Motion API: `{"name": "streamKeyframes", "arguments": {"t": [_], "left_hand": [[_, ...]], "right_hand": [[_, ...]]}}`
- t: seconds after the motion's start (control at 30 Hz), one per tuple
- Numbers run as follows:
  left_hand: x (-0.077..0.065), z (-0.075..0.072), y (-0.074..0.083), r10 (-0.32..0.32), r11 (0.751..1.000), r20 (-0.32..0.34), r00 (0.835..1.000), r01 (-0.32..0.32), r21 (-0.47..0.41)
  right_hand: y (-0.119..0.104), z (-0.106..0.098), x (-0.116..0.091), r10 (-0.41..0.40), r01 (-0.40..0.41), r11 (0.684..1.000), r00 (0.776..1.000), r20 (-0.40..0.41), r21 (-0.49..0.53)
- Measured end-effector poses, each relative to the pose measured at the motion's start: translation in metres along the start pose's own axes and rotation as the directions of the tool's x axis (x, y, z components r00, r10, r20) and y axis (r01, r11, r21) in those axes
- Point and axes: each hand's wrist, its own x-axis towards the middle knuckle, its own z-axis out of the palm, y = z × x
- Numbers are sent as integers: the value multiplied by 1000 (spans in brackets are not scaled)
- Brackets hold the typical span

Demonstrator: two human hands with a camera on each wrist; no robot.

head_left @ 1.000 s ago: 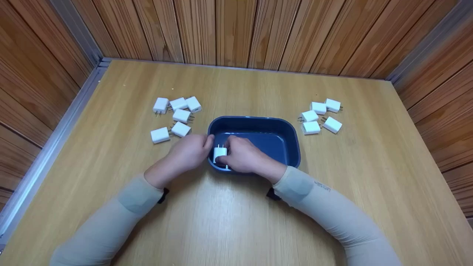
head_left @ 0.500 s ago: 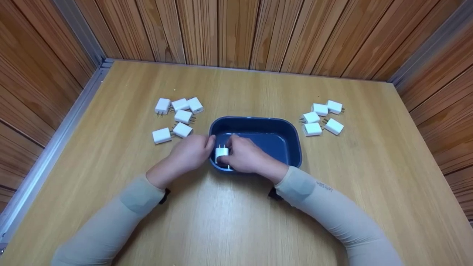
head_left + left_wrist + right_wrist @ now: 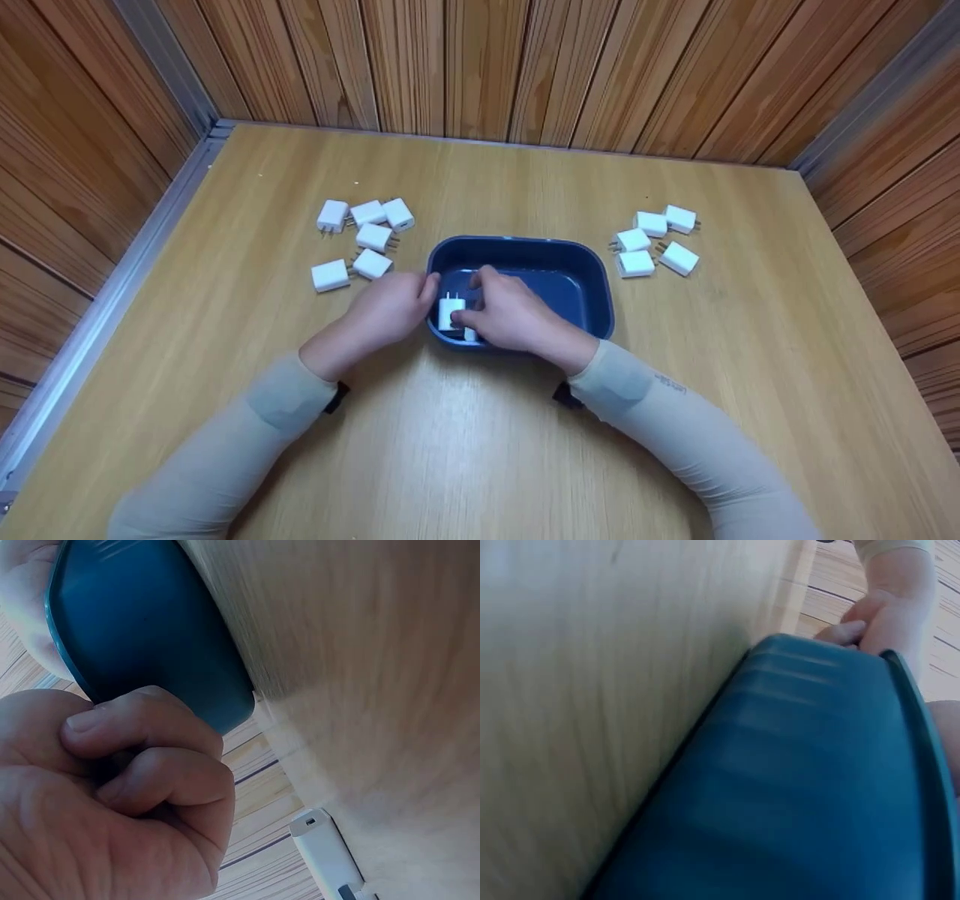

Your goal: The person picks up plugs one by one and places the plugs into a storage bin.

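Note:
A dark blue rectangular plastic box [image 3: 592, 300] stands on the table in the head view. At its left wall my left hand [image 3: 390, 304] grips the rim, thumb on top; the left wrist view shows its fingers [image 3: 161, 780] curled beside the box's outside. Inside the left end, a white charger plug [image 3: 448, 315] stands with its prongs pointing away from me. Beside it is a second white charger [image 3: 470, 334], partly covered by my right hand. My right hand [image 3: 514, 311] reaches over the near rim, its thumb and index finger apart, with the thumb tip overlapping the first charger.
Several white chargers [image 3: 373, 238] lie loosely on the table left of the box. Another loose group of chargers [image 3: 651, 225] lies to the right. Wood-panelled walls [image 3: 480, 75] border the table's back and sides.
My right hand has shifted slightly right and its thumb and index finger have parted, letting go of a charger in the box. More of the second charger shows. My left hand stays at the rim.

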Motion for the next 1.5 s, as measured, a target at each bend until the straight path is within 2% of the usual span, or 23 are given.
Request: {"name": "streamKeyframes", "arguments": {"t": [0.3,0.6,0.9,1.0,1.23,1.5], "left_hand": [[-1,0,-2,-5,1000,-14,1000,5,-16],[0,2,0,-7,1000,-24,1000,7,-3],[0,2,0,-5,1000,-15,1000,5,13],[-1,2,1,-2,1000,-12,1000,3,23],[-2,3,2,-1,1000,-15,1000,2,15],[-2,1,1,-16,1000,-5,1000,16,-8]], "right_hand": [[22,-33,-27,-75,81,996,989,-128,42],[42,-74,-54,-24,41,997,973,-228,67],[80,-126,-64,-30,32,999,928,-370,1],[95,-140,-62,7,-8,1000,924,-381,-1],[130,-165,-55,129,-126,992,928,-349,30],[157,-182,-53,179,-193,981,933,-311,-17]]}}
